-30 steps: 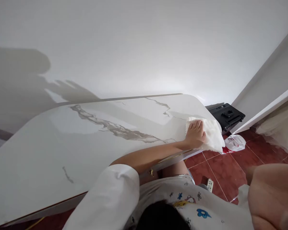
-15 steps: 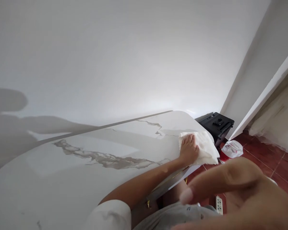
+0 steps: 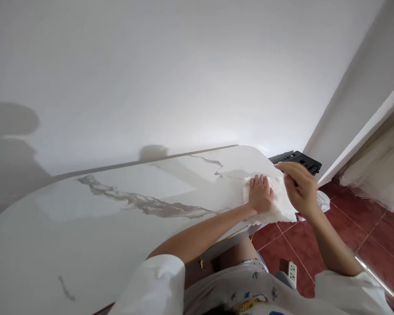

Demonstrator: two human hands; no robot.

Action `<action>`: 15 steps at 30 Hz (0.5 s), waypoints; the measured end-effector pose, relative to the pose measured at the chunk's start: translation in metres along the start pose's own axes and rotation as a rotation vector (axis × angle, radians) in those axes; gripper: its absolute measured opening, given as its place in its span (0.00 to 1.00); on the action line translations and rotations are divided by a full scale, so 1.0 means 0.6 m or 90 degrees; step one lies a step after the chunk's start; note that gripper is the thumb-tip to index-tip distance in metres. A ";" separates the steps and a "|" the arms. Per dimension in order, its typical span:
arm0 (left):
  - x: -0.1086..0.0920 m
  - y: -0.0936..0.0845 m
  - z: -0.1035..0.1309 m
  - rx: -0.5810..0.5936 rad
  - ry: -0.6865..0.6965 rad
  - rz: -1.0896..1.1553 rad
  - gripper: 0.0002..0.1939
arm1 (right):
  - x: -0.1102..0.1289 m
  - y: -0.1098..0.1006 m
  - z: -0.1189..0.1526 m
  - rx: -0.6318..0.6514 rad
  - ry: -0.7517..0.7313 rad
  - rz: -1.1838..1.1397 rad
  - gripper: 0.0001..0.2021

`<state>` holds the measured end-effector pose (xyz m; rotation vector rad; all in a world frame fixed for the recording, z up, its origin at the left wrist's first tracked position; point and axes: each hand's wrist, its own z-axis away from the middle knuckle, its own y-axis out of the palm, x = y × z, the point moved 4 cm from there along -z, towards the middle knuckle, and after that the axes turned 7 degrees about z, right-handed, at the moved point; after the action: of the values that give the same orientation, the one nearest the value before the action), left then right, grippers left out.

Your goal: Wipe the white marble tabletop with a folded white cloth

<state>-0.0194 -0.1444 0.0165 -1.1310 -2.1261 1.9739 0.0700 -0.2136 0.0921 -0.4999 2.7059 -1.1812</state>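
A white cloth (image 3: 280, 203) lies over the right end of the white marbled table (image 3: 118, 236), partly hanging past its edge. My left hand (image 3: 261, 194) presses flat on the cloth's left part, fingers spread and pointing away from me. Just above the cloth's right side is my right hand (image 3: 298, 186), its fingers bent toward the left and somewhat apart, with nothing visible in them. Whether its fingertips touch the cloth is unclear.
Beyond the table's right end stands a black case (image 3: 307, 161). A white plastic bag (image 3: 323, 201) is on the red tiled floor (image 3: 341, 227), with a power strip (image 3: 292, 274) nearer me. A wall runs behind the table.
My right hand has moved from close to the camera at the lower right up and away to the cloth's right side. My left hand stays on the cloth. The view has shifted slightly.
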 end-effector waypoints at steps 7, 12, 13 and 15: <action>0.021 -0.025 0.069 -0.009 -0.033 0.031 0.31 | -0.029 0.155 0.077 0.200 0.062 -0.022 0.25; 0.073 -0.034 0.019 -0.045 -0.080 0.005 0.30 | -0.042 0.230 0.020 0.242 0.013 -0.021 0.26; 0.089 -0.038 -0.001 -0.070 -0.088 -0.006 0.30 | -0.047 0.247 -0.005 0.251 0.000 -0.027 0.27; 0.124 -0.049 -0.045 -0.124 -0.106 -0.030 0.29 | -0.057 0.285 -0.062 0.268 -0.034 -0.044 0.28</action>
<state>-0.0753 -0.0809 0.0147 -0.9582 -2.4494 1.9385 0.0506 -0.0676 -0.0081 -0.5513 2.3149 -1.6708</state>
